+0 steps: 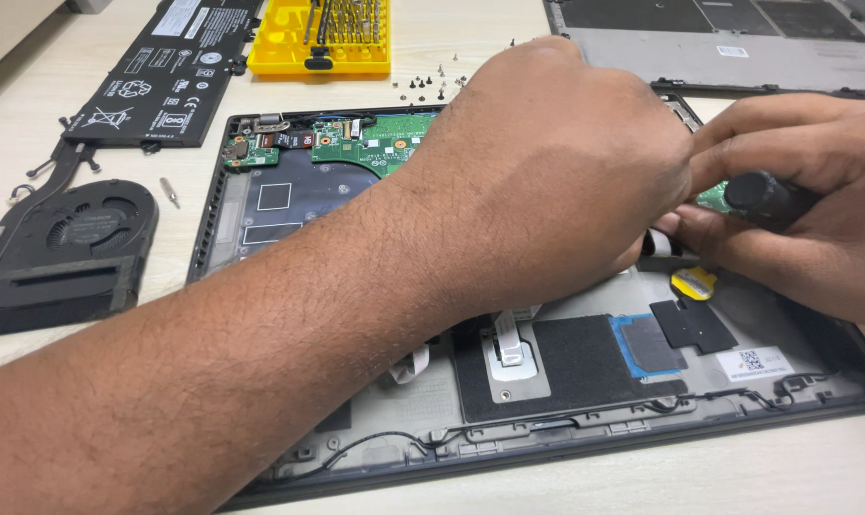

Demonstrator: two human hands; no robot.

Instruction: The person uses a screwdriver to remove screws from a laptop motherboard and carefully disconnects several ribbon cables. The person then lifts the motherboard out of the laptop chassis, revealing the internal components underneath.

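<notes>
Closest to me, along the near edge of the desk, lies the open laptop, its thin black rim facing me. Inside I see flat black pads, a blue square and a small silver plate. It looks stiff but easy to hurt, so I would hold it only by the rim and never press on the parts inside.

My left hand reaches across the middle of the laptop. Its fingers curl down onto something white near the right side. They are hidden under the hand, so I cannot tell how tight they are or what they pinch.

My right hand is at the right edge of the desk. Its fingers wrap tight around a black screwdriver. The handle looks round, hard and smooth, and maybe a bit slippery. A little yellow round piece sits just below it.

Behind my arm is the green board, thin and easy to crack.

Toward the left edge lies a black fan with a bent pipe. Past it is a flat black battery. At the far edge sits a yellow bit box, with tiny screws loose beside it. In the far right corner lies a grey cover.
</notes>
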